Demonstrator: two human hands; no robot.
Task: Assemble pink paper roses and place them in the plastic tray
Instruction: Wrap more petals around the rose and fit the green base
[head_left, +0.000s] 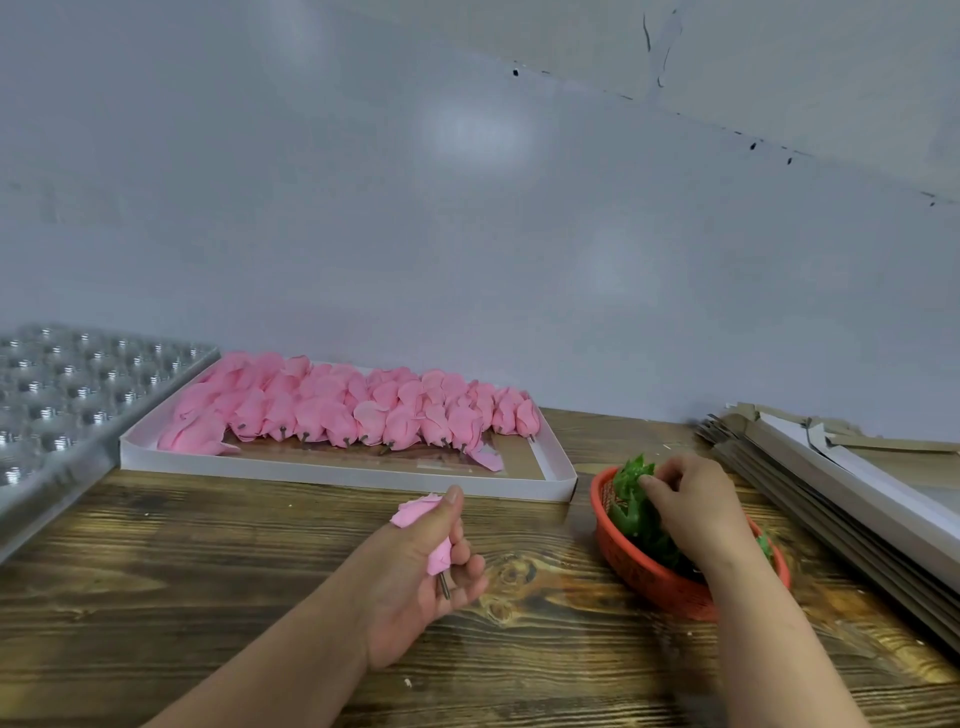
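pink paper rose (434, 530) on metal stem sits in left grip (426, 577); right grip (691, 506) pinches glossy green leaves (631, 499).

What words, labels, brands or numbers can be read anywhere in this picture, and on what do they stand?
None can be read.
The white cardboard box of pink paper roses: its walls show no print.
The orange plastic basket of green leaf pieces: only mesh, no lettering.
The clear plastic tray with round cups: no label.
The stack of flattened grey cardboard: no readable print.
The dark marks on the grey wall are scuffs, not writing.
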